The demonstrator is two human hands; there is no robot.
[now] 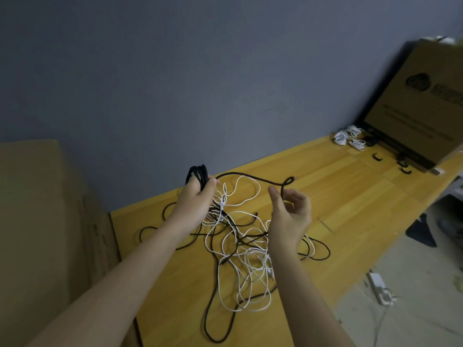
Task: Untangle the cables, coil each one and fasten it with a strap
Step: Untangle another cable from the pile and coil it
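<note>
Two cardboard boxes frame the scene: a large cardboard box (37, 221) at the left, closed side toward us, contents hidden, and a printed cardboard box (421, 103) leaning at the far right end, nothing visible inside.

Left hand (198, 196) is up above the wooden surface (325, 196), fingers wrapped tight round a black coil (198, 174) of several loops. From that coil the black cable (250, 175) arcs across to the right hand (290, 209), which is half curled, thumb up, the cable's small loop passing between thumb and fingers; exactly which fingers pinch it, I cannot tell.

Below both hands the tangle (240, 246) of black and white cables sprawls on the surface, one black loop (215, 329) reaching the near edge.

Far end, just beside the printed box: coiled white cables (347, 137), and loose black straps (378, 157) nearby. Bare wood lies between tangle and coils. Right of the surface edge, the floor holds a white power strip (379, 288).
</note>
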